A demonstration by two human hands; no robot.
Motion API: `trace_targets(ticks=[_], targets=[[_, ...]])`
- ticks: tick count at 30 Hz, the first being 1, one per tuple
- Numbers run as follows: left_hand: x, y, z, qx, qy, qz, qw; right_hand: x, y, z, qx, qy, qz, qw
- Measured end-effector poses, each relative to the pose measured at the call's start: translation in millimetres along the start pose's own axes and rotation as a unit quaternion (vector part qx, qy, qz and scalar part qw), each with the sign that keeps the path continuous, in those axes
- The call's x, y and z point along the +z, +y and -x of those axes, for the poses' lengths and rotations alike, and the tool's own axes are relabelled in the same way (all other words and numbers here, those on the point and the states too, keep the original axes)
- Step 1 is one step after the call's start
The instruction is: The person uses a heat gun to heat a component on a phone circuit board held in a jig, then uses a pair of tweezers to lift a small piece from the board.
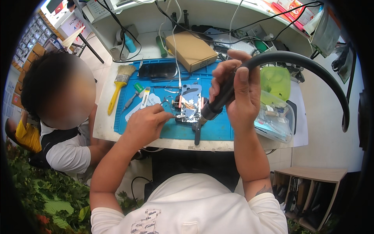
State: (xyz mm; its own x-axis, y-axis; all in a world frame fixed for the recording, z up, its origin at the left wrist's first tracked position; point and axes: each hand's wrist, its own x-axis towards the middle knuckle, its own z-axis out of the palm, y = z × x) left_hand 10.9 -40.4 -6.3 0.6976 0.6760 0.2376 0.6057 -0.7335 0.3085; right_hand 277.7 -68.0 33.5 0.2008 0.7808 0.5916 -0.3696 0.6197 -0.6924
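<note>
A phone [191, 102] with a bluish, shattered-looking shiny back sits in a clamp holder [197, 134] on the blue mat [218, 134]. My right hand [246, 91] is wrapped round the black handle of a hot-air gun [213, 109], whose thick hose arches off to the right. Its nozzle points down at the phone's lower right corner. At the phone's lower left, my left hand [146, 121] is closed in a pinch, fingertips close to the holder. What those fingers grip, if anything, is too small to make out.
A yellow-handled brush [118, 87], a green-capped tool [134, 95] and a dark phone [159, 71] lie left and behind. Farther back stands a cardboard box [191, 50]. Right are a green container [276, 82] and a clear plastic box [274, 117]. A person [68, 150] sits at the left.
</note>
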Motion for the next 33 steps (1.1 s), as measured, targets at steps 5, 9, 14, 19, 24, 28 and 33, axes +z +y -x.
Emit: trace_targets(ticks=[5, 9, 14, 19, 24, 28, 33], targets=[[1, -9, -6, -0.015, -0.025, 0.055, 0.998, 0, 16, 1, 0.005, 0.0, 0.005, 1.0], [2, -15, -8, 0.001, -0.022, 0.063, 0.998, -3, 32, 0, -0.01, -0.007, 0.002, 1.0], [3, -21, -10, -0.002, -0.026, 0.107, 0.994, -2, 37, -1, -0.007, -0.011, 0.005, 1.0], [4, -26, -11, -0.004, -0.038, 0.128, 0.991, -4, 38, -2, -0.011, -0.008, -0.006, 1.0], [5, -23, -13, 0.013, -0.013, 0.115, 0.993, -4, 37, -2, -0.013, -0.004, -0.007, 1.0], [6, -23, -10, -0.024, -0.031, 0.153, 0.987, -7, 37, -2, -0.013, 0.001, -0.006, 1.0], [8, -21, -7, -0.035, -0.028, 0.169, 0.985, -6, 36, -3, -0.014, 0.004, 0.003, 1.0]])
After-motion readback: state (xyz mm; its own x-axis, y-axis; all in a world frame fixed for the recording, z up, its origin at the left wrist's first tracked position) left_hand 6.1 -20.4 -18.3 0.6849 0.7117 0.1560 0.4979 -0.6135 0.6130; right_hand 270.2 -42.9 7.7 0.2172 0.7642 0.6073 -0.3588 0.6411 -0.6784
